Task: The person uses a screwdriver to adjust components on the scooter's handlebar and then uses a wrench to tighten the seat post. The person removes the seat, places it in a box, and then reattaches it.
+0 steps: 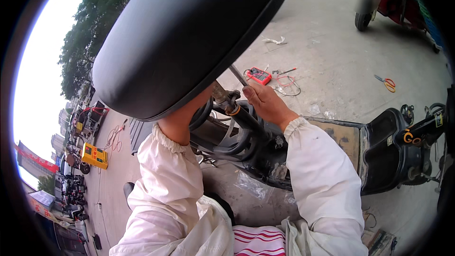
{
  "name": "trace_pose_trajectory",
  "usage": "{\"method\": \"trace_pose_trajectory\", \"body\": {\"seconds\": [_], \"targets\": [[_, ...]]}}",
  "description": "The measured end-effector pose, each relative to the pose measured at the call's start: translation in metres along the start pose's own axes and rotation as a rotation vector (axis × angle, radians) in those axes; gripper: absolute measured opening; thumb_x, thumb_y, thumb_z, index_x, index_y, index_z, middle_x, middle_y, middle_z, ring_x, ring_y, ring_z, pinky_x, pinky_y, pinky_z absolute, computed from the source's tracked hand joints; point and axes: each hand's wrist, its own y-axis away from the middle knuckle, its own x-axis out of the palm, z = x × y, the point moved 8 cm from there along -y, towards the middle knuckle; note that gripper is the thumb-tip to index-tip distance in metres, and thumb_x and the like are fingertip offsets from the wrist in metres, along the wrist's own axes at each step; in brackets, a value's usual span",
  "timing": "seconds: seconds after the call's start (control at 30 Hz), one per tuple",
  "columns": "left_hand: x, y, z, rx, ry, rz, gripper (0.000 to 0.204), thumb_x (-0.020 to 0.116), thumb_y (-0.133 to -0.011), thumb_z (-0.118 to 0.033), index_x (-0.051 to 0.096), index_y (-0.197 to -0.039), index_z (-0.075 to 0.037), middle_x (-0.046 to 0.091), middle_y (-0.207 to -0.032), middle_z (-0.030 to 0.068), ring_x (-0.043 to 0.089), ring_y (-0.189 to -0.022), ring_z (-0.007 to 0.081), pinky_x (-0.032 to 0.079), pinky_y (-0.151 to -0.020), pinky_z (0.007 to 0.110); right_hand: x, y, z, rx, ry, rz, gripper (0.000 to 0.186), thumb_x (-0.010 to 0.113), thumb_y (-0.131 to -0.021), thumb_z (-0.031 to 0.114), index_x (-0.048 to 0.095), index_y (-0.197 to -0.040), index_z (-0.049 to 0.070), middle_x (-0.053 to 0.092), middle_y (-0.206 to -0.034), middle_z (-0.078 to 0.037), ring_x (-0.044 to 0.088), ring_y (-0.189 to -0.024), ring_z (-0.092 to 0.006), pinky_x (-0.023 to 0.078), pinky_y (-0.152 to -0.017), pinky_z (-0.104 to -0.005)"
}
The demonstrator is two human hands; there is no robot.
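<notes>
A black padded scooter seat is tipped up across the upper middle, above its metal seat post. My left hand reaches under the seat, and the seat hides its fingers. To the right of the post, my right hand is closed on a thin grey metal bar, thumb on top. The bar's upper end disappears behind the seat, so its kind cannot be made out. Below my hands is the scooter's black frame with an orange ring round the post tube.
A red multimeter with leads lies on the concrete beyond my right hand. Farther right are orange-handled scissors and a parked red three-wheeler. The scooter's footboard extends right. A yellow box stands left, near several parked vehicles.
</notes>
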Motion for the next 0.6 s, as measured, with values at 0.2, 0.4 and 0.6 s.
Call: {"method": "trace_pose_trajectory", "body": {"seconds": [0.2, 0.4, 0.6], "targets": [[0.016, 0.003, -0.007, -0.074, 0.077, -0.035, 0.030, 0.057, -0.089, -0.017, 0.058, -0.115, -0.003, 0.062, -0.105, 0.0124, 0.058, -0.099, 0.0252, 0.040, -0.092, 0.035, -0.065, 0.015, 0.035, 0.094, 0.433, 0.134, 0.045, 0.041, -0.098, 0.035, 0.056, -0.080, -0.004, 0.056, -0.075, -0.026, 0.053, -0.073, -0.0424, 0.041, -0.064, -0.0442], [0.017, 0.008, -0.009, -0.122, 0.130, 0.023, 0.031, 0.057, -0.087, -0.018, 0.058, -0.114, -0.002, 0.059, -0.109, 0.0149, 0.054, -0.103, 0.0289, 0.038, -0.094, 0.037, -0.114, -0.005, 0.091, 0.172, 0.751, 0.370, 0.051, 0.044, -0.096, 0.039, 0.059, -0.071, -0.002, 0.057, -0.066, -0.022, 0.053, -0.063, -0.0384, 0.041, -0.058, -0.0446], [0.026, 0.012, -0.018, -0.163, 0.285, 0.147, 0.033, 0.057, -0.086, -0.019, 0.057, -0.113, -0.001, 0.056, -0.113, 0.0173, 0.051, -0.107, 0.0325, 0.036, -0.096, 0.039, -0.116, 0.015, 0.068, 0.197, 0.615, -0.001, 0.061, 0.036, -0.096, 0.049, 0.056, -0.066, 0.000, 0.054, -0.061, -0.018, 0.050, -0.059, -0.0346, 0.039, -0.056, -0.0412]]}}
